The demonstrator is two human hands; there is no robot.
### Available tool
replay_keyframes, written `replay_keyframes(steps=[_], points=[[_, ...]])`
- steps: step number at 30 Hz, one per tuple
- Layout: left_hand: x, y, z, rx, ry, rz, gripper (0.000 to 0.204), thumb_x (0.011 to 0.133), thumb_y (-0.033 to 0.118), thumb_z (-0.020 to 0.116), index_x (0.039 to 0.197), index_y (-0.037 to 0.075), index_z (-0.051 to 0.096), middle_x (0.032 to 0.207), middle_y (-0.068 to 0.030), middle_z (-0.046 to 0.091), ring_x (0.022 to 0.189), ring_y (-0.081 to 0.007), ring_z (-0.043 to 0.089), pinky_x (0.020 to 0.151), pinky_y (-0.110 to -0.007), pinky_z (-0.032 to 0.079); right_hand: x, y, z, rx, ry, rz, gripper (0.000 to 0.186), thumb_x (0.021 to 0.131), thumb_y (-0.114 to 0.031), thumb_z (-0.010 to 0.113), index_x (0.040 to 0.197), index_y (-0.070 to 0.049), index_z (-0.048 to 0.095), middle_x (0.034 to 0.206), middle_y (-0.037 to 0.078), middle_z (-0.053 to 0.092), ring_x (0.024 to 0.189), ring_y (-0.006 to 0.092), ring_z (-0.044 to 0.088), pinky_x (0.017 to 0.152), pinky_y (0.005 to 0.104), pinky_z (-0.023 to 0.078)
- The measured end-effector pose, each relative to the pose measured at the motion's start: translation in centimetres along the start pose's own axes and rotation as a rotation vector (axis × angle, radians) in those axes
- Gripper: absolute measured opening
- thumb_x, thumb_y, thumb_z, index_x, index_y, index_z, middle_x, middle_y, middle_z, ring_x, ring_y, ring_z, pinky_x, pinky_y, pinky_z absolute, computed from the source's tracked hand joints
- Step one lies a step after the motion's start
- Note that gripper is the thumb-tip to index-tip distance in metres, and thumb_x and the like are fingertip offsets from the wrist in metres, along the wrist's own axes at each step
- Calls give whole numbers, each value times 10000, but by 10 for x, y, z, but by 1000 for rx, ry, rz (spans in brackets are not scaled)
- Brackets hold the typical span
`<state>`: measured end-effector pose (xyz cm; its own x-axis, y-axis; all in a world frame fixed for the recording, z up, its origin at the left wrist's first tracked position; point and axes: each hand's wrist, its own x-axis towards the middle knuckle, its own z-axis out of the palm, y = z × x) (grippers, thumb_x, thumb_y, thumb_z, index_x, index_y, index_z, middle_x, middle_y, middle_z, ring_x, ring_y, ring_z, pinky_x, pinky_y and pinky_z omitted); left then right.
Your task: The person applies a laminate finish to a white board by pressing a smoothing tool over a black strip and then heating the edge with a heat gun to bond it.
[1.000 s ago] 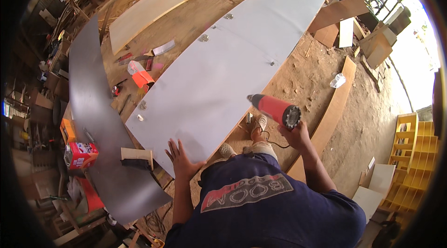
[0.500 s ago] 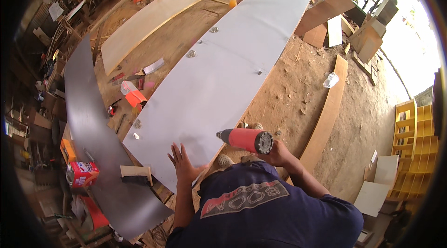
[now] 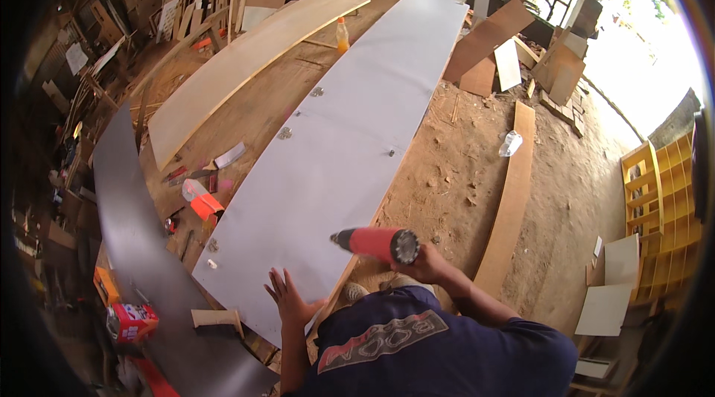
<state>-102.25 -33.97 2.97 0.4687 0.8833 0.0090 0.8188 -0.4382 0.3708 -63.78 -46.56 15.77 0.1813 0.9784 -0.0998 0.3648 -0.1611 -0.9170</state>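
Note:
A long panel with a pale grey-white sheet on top (image 3: 328,181) stretches away from me. My left hand (image 3: 293,303) lies on its near end, fingers spread and pressed flat. In my right hand (image 3: 426,264), at the panel's right edge, is a red and black heat gun (image 3: 372,243). Its dark nozzle points left over the sheet, and the fingers around its handle are partly hidden behind its body. Small metal pieces (image 3: 284,132) and a dark fitting (image 3: 391,153) rest on the sheet.
Left of the panel lie a dark bent sheet (image 3: 134,196), a red can (image 3: 132,322) and an orange-and-white object (image 3: 202,201). Beyond are a pale curved board (image 3: 238,62) and an orange bottle (image 3: 342,35). A wooden strip (image 3: 510,196) lies on the ground at right, near yellow shelving (image 3: 666,211).
The view has tilted up, so the whole scene sits lower and further left. My left hand stays flat on the panel, and the heat gun remains in my right hand over its edge.

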Motion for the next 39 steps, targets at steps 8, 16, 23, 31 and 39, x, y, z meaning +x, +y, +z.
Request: replay_keyframes(steps=[8,16,23,31,39], points=[[-3,-13,8,2,16,36,1582,580,748,940,1716,-40,171,1739,-434,156,1666,-558,89,1300,-751,48,10,10,-13,-9,131,102,380,917,-235,838,1256,-77,769,1089,120,804,991,210,765,901,397,602],[6,-10,2,-13,-32,46,1593,553,645,966,1738,-14,131,1772,-401,113,1682,-532,59,1325,-723,17,17,11,-15,-37,186,142,331,909,-148,826,1229,-76,784,1074,85,820,973,204,775,882,392,614],[6,-6,2,7,-26,26,1583,558,626,970,1736,-18,133,1772,-400,116,1680,-535,64,1326,-720,16,20,6,26,1,-48,-133,333,905,-192,806,1194,-39,744,965,179,779,878,309,764,817,433,590],[-4,-3,10,5,-32,1,1556,580,655,945,1729,-28,147,1767,-402,128,1674,-543,75,1315,-732,28,51,1,-11,-13,210,197,317,913,-278,804,1164,-86,776,927,161,787,893,304,786,825,431,601],[-3,20,6,-22,-6,-21,1475,600,540,969,1710,-36,185,1764,-384,153,1671,-539,100,1319,-737,42,46,24,19,51,-5,20,327,896,-246,832,1153,-54,766,970,189,779,890,348,774,818,444,597]])
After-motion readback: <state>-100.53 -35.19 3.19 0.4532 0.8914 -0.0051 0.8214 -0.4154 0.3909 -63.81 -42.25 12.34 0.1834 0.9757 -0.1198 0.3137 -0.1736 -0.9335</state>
